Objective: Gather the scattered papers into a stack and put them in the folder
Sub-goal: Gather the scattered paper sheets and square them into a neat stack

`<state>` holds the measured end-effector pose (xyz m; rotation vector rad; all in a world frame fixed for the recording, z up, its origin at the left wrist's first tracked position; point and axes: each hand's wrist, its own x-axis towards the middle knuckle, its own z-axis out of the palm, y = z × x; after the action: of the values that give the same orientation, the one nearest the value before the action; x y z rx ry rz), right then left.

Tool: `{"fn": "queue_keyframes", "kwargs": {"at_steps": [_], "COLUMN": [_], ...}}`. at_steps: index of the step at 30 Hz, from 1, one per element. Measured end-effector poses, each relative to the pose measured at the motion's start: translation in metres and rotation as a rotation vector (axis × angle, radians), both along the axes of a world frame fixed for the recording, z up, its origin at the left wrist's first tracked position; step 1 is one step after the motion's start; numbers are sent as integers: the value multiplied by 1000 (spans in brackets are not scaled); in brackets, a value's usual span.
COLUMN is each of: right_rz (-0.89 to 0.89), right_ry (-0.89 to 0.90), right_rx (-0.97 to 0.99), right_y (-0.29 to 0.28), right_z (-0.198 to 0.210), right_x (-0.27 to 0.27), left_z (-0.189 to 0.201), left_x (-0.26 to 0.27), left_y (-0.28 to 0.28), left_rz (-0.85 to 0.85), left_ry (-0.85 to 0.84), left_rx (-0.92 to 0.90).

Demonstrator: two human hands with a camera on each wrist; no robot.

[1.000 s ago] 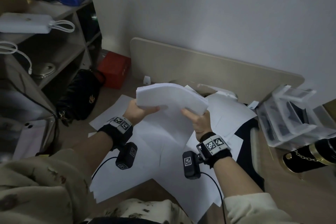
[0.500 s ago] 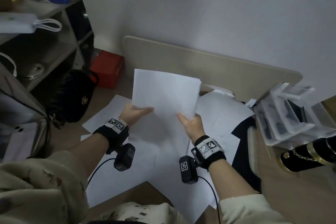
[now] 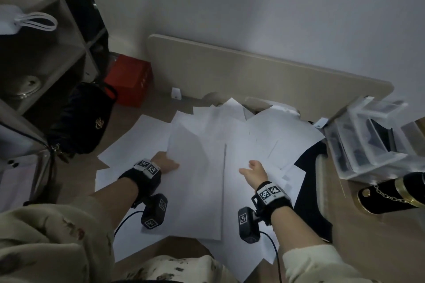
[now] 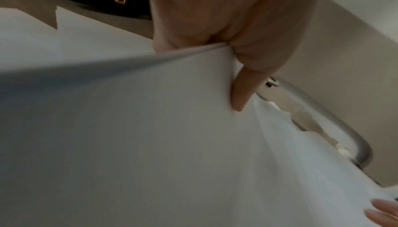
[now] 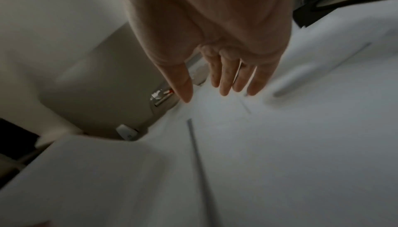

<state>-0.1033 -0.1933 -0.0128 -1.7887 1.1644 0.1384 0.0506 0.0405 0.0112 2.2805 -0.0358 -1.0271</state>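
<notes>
Left hand [image 3: 166, 163] pinching the paper stack [image 3: 197, 181] edge beside the black bag [image 3: 82, 119]; right hand [image 3: 254, 171] let go, fingers spread over loose sheets [image 3: 282, 131].

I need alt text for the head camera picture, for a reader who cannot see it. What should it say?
Seen from above, a person's left hand grips a stack of white papers, while the right hand reaches open over loose sheets scattered on the floor. A black handbag and red box lie at left, clear plastic trays at right.

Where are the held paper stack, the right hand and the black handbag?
paper stack [image 3: 195, 167], head view, middle of top sheet
right hand [image 3: 254, 171], head view, back of hand
black handbag [image 3: 85, 119], head view, front panel
</notes>
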Motion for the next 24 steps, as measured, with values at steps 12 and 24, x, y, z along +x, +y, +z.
{"fn": "queue_keyframes", "kwargs": {"at_steps": [12,24], "right_rz": [371,289], "right_ry": [356,308], "right_rx": [-89,-99], "right_y": [16,8], "right_z": [-3,11], "right_x": [-10,-17], "left_z": [-12,-17], "left_x": [6,17], "left_y": [11,27], "left_rz": [33,328], "left_ry": [26,161], "left_rx": [83,-254]}}
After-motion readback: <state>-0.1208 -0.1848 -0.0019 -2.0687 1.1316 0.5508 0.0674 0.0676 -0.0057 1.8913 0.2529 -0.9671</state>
